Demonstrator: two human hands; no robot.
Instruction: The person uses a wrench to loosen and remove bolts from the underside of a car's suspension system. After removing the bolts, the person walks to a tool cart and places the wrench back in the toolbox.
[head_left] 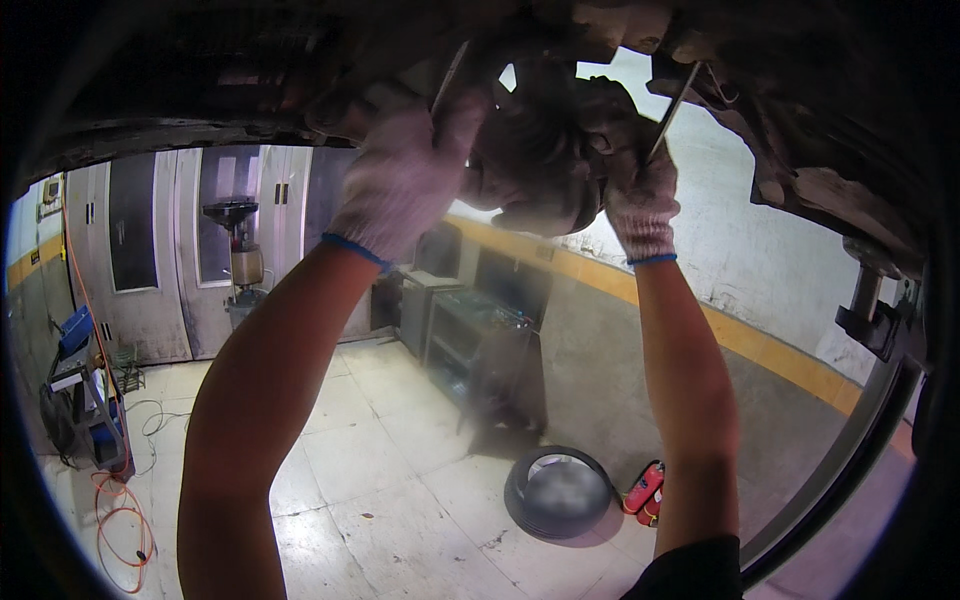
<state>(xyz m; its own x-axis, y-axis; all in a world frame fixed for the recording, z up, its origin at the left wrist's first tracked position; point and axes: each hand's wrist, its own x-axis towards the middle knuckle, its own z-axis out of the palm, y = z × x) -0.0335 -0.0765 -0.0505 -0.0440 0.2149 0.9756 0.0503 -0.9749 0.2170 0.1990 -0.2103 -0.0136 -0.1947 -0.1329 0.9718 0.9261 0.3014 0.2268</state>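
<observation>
Both my arms reach up under a raised vehicle. My left hand (405, 175), in a white knit glove with a blue cuff, is closed on a thin metal rod (451, 76) that points up past the thumb. To its right, my right hand (640, 190) wears a matching, dirtier glove. Its fingers are curled around another thin metal rod (677, 108), slanting up to the right. What lies inside either palm is hidden. A dark, rounded vehicle part (545, 150) hangs between the hands, close to the fingers of both.
Dark underbody (230, 90) spans the top. A lift post (865, 300) stands at right. On the floor are a tyre (558, 492), red fire extinguishers (644, 490) and an orange hose (122, 530). Beyond stand a dark shelf cabinet (470, 340), an oil drainer (240, 255) and a tool cart (85, 390).
</observation>
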